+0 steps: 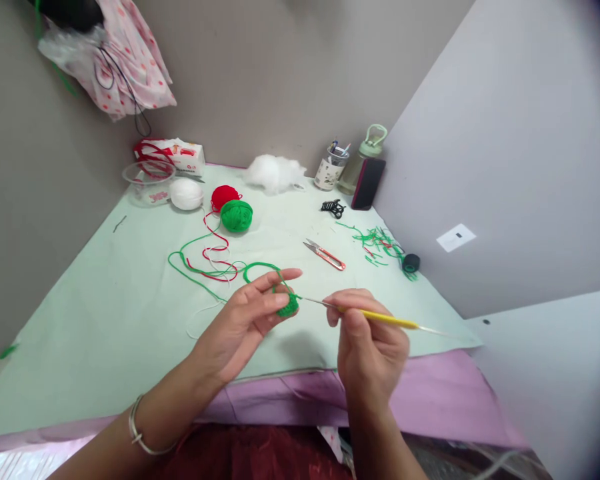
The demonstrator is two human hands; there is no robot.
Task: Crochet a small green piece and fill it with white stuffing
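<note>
My left hand (250, 317) pinches a small green crochet piece (289, 306) between thumb and fingers, with green yarn looped over the stretched index finger. My right hand (367, 337) is closed round a yellow-handled crochet hook (380, 317) whose metal tip reaches into the green piece. The green strand (190, 263) runs back across the pale green cloth (105, 320) to a green yarn ball (237, 215). A red yarn ball (223, 195) sits just behind it, trailing a red strand.
Red thread snips (325, 255) lie mid-table. Green yarn scraps (380, 243) and a black spool (411, 262) are at the right. At the back stand a white ball (187, 194), stuffing (274, 173), a plastic bowl (147, 181), a jar (331, 168), a bottle and phone (367, 180). Walls close in on both sides.
</note>
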